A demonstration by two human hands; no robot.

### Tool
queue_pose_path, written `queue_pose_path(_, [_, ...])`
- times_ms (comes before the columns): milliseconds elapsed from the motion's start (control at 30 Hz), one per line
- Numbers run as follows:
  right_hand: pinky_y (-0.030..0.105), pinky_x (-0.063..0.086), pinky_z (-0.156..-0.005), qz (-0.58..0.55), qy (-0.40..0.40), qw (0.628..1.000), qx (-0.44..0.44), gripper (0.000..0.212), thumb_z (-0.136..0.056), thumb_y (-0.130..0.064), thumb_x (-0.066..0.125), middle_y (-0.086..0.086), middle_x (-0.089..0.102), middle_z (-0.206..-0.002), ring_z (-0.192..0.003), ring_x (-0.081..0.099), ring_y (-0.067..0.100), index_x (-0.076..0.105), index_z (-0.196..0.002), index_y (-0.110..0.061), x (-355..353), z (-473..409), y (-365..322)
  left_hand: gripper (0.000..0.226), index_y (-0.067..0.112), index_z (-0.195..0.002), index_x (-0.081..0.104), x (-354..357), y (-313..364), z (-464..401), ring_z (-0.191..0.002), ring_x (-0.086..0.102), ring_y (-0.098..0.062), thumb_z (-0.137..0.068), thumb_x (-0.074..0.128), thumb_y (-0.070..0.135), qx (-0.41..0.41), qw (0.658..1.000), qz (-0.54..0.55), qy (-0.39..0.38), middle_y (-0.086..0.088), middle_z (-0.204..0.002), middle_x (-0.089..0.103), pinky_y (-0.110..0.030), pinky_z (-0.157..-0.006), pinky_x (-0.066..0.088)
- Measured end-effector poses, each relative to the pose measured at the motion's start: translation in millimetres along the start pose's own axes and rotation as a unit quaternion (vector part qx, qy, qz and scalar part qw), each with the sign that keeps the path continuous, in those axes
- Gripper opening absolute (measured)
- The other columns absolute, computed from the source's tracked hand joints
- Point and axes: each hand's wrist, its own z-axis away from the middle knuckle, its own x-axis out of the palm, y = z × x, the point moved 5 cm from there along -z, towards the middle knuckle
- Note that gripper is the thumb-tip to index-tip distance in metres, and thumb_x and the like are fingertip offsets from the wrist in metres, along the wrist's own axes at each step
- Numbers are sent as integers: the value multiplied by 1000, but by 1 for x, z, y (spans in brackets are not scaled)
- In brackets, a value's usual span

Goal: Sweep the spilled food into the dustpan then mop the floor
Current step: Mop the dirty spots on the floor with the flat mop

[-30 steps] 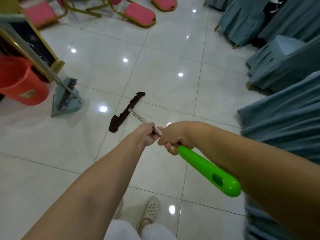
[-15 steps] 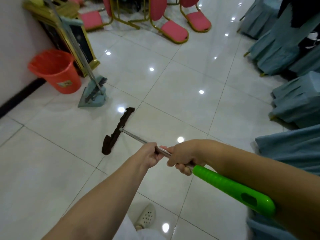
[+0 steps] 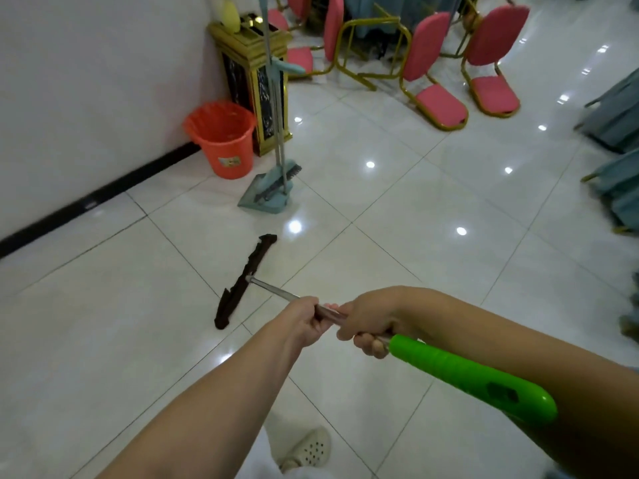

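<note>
Green grip trailing behind, the mop (image 3: 246, 281) is clamped by both hands, left hand (image 3: 304, 319) ahead of right hand (image 3: 371, 323), for pushing leverage. Its head lies on the floor (image 3: 432, 209); the dustpan (image 3: 268, 193) stands parked by the wall.

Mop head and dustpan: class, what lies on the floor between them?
Nothing: in the head view, only bare white tile separates the mop head from the dustpan.

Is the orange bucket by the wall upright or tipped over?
Upright: the orange bucket stands on its base, open rim facing up, beside the gold bin.
</note>
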Motion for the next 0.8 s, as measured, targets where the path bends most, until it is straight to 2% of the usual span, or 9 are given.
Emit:
queue_pose_path(67, [11, 32, -35, 8, -7, 1000, -8, 42, -94, -6, 44, 1, 36, -46, -29, 34, 9, 42, -131, -26, 12, -5, -21, 30, -4, -78, 44, -16, 18, 6, -43, 55, -20, -102, 30, 7, 5, 1000, 7, 11, -17, -75, 50, -23, -30, 47])
queue_pose_path(167, [11, 31, -35, 12, -25, 1000, -9, 42, -93, -5, 44, 1, 35, -44, -29, 33, 10, 44, -132, -20, 34, -13, -52, 29, -5, -79, 45, -44, 45, 13, -56, 54, -21, -102, 31, 7, 7, 1000, 11, 23, -18, -76, 52, -26, -31, 50])
queue_pose_path(233, [10, 31, -35, 20, -31, 999, -9, 41, -92, -5, 43, 1, 35, -43, -30, 33, 9, 46, -130, -19, 46, -20, -76, 28, -5, -80, 45, -60, 67, 15, -51, 58, -21, -101, 32, 6, 14, 999, 23, 24, -17, -76, 51, -26, -34, 52])
queue_pose_path(300, [11, 31, -35, 25, -38, 999, -11, 35, -93, -5, 44, 0, 35, -41, -30, 32, 9, 47, -124, -22, 59, -26, -102, 28, -5, -81, 46, -76, 90, 19, -46, 59, -21, -102, 32, 8, 16, 999, 39, 22, -16, -75, 51, -27, -49, 56])
queue_pose_path(400, [10, 29, -34, 23, -46, 999, -14, 35, -93, -4, 43, -1, 34, -40, -29, 31, 8, 49, -122, -23, 76, -31, -142, 27, -7, -91, 47, -101, 126, 20, -64, 57, -21, -103, 33, 13, 13, 999, 41, 20, -18, -79, 54, -34, -67, 57])
queue_pose_path(467, [10, 28, -32, 12, -50, 998, -21, 37, -93, -2, 41, -1, 34, -40, -29, 30, 7, 51, -120, -25, 85, -32, -171, 26, -7, -93, 47, -116, 151, 21, -66, 57, -21, -103, 34, 13, 12, 999, 45, 13, -19, -81, 55, -35, -62, 59])
queue_pose_path(533, [10, 26, -29, 11, -49, 998, -26, 30, -93, -1, 39, -3, 34, -38, -27, 30, 5, 52, -105, -26, 95, -35, -200, 28, -7, -89, 47, -130, 177, 22, -66, 56, -21, -103, 33, 13, 20, 998, 56, 14, -19, -80, 54, -31, -45, 56])
queue_pose_path(600, [10, 25, -28, 11, -51, 998, -29, 29, -94, 0, 37, -4, 34, -37, -26, 29, 3, 50, -101, -25, 106, -40, -227, 28, -7, -90, 46, -145, 201, 23, -67, 56, -21, -103, 32, 14, 29, 997, 66, 17, -19, -80, 53, -28, -36, 53])
queue_pose_path(800, [10, 27, -28, -19, -71, 997, -17, 26, -92, -1, 39, -2, 36, -41, -28, 32, 4, 44, -108, -20, 143, -76, -292, 28, -9, -98, 45, -198, 263, 21, -65, 55, -23, -104, 29, 13, 63, 994, 88, 28, -19, -77, 52, -29, -47, 57])
